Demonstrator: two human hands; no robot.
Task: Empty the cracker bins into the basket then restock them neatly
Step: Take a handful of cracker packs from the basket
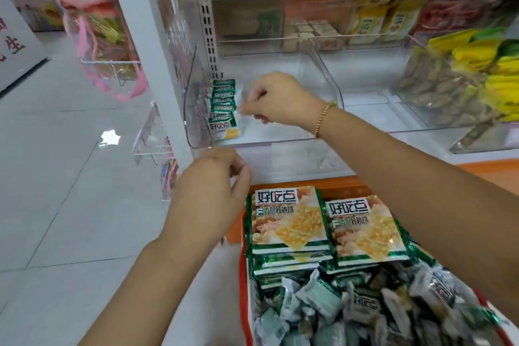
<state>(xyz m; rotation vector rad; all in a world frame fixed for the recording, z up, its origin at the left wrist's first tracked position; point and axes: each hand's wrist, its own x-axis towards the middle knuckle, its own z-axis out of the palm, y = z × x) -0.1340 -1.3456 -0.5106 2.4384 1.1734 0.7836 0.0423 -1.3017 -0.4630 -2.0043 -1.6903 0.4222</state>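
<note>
A clear plastic bin point(323, 76) sits on the shelf, with a row of green cracker packets point(223, 105) standing on edge against its left wall. My right hand point(280, 98) reaches into the bin. Its curled fingers and thumb close on the right edge of that row, though blur hides the exact contact. My left hand point(213, 185) hovers below the bin's front lip with loosely curled fingers and holds nothing. Beneath my arms, an orange basket point(236, 233) holds two neat stacks of larger cracker packs point(292, 219) and a heap of small loose packets point(351, 309).
To the right, a neighbouring clear bin point(415, 121) holds yellow and green snack bags point(494, 76). More boxed goods point(311, 31) fill the bins behind. A white shelf post point(157, 64) and a wire hook rack point(151, 137) stand at left, beside the tiled aisle floor point(70, 177).
</note>
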